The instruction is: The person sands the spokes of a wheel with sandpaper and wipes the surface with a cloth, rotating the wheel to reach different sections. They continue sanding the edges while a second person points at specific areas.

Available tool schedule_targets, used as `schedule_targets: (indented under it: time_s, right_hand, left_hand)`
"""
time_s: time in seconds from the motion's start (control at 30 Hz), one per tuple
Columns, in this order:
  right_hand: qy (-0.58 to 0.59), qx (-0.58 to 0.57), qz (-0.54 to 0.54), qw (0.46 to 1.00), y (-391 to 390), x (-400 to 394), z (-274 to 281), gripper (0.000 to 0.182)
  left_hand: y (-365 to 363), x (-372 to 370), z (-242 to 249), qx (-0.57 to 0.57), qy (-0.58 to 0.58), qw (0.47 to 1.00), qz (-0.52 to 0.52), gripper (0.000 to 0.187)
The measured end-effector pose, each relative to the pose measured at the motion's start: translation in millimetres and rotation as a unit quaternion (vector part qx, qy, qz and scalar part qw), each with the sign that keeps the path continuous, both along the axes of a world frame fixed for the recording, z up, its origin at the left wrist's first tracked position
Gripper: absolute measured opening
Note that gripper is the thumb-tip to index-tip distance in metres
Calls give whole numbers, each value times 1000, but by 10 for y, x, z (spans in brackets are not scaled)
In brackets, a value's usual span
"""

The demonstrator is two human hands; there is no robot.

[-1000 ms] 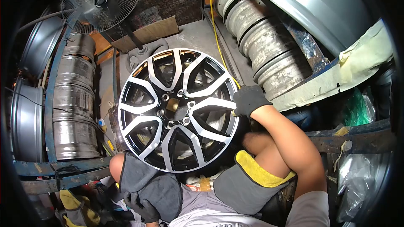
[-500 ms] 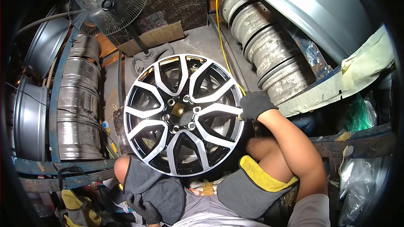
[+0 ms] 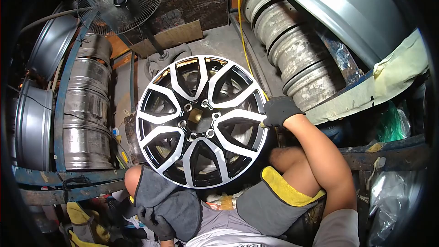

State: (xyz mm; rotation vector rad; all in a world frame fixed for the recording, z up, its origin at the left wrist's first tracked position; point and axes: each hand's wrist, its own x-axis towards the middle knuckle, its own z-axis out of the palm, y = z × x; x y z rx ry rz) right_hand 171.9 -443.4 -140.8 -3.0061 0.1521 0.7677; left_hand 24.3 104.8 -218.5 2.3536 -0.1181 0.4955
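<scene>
A black alloy wheel (image 3: 171, 87) with bright silver Y-shaped spokes lies face up in front of me, above my knees. My right hand (image 3: 280, 112), in a black glove, is closed round the rim's right edge. A small tan patch shows at its fingertips, too small to name. Low on the left, my left hand (image 3: 154, 223), also gloved in black, rests by my left thigh. Its fingers curl against a bunched grey cloth (image 3: 183, 217) and seem to grip it. A grey and yellow towel (image 3: 283, 199) covers my right thigh.
A standing fan (image 3: 120, 0) is beyond the wheel. Stacked metal rims (image 3: 87, 114) stand at left, and more dull rims (image 3: 292, 50) at right. One large silver rim (image 3: 343, 9) sits high on the right. A yellow cable (image 3: 241, 23) runs down toward the wheel. Blue metal frames (image 3: 41, 178) flank me.
The whole view has shifted slightly, with the wheel and background a little higher and further right. Both hands keep the same hold, and the wheel shows no clear turn.
</scene>
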Motion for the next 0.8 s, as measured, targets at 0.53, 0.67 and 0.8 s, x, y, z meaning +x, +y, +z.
schedule_targets:
  time_s: [0.53,0.67,0.8]
  right_hand:
    - [35,-16,-6,999,-1,18,-18,43]
    - [58,3,-16,998,43,41,79,42]
    - [61,15,-8,998,56,35,107,43]
  left_hand:
    - [-1,75,128,156,-67,985,-29,33]
    - [4,63,101,134,-64,989,-25,34]
    - [26,26,85,118,-48,992,-22,35]
